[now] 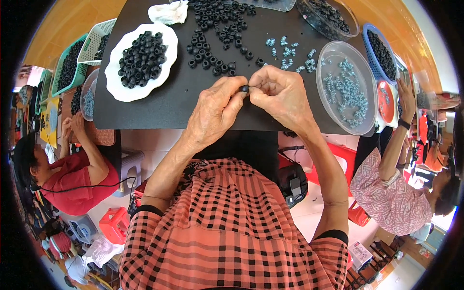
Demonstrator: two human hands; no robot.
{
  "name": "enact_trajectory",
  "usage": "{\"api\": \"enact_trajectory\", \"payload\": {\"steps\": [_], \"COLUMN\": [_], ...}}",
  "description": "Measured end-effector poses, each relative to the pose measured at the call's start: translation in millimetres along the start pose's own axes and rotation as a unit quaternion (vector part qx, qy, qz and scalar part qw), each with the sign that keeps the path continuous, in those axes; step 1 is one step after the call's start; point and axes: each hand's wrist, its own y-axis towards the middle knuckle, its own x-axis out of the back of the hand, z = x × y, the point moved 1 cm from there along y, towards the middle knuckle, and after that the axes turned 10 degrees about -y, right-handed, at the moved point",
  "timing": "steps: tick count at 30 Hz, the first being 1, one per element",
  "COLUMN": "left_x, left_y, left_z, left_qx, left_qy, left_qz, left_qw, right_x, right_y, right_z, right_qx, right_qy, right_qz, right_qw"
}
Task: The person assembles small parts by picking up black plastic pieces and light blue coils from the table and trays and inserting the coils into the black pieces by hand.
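Note:
Over the table's near edge, my left hand (217,108) pinches a small black bead-like piece (244,89) between thumb and fingertips. My right hand (282,99) is closed in a pinch right against that piece; whatever its fingertips hold is hidden. Just beyond my hands lie loose black hollow pieces (205,54), spread toward the far side. A white scalloped plate (112,79) heaped with similar black pieces stands to the left. Small bluish coil springs (287,51) are scattered to the right, beside a clear round tray (323,92) that holds many more springs.
A crumpled white cloth (169,12) lies at the far left, a clear dish (309,26) of black pieces at the far right. Baskets (82,77) and a blue basket (368,48) flank the dark table (159,116). Co-workers sit left (77,179) and right (391,193).

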Motion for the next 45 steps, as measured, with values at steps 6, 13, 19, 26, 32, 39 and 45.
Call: {"api": "enact_trajectory", "payload": {"steps": [6,13,19,26,32,39,45], "left_x": [1,-3,-1,2,28,9,8], "left_y": [1,3,0,-3,-3,-7,-7], "left_z": [7,0,0,2,-2,5,7], "left_qx": [0.050,0.049,0.037,0.008,0.175,0.147,0.173], "left_qy": [-0.063,-0.023,0.009,0.002,-0.042,-0.119,-0.125], "left_qz": [-0.010,-0.008,-0.019,0.017,-0.028,-0.048,-0.039], "left_qw": [0.997,0.999,0.999,1.000,0.983,0.981,0.976], "right_x": [10,-9,-11,-10,14,-12,15], "right_y": [2,-2,-7,-11,-7,16,18], "right_z": [-13,-15,-2,-3,-13,-28,-17], "right_qx": [-0.015,0.037,0.046,0.057,0.073,0.196,0.172], "right_qy": [0.016,0.055,-0.047,-0.070,-0.176,-0.309,-0.243], "right_qz": [-0.048,-0.047,-0.064,-0.054,-0.129,-0.217,-0.186], "right_qw": [0.999,0.997,0.996,0.994,0.973,0.905,0.936]}}
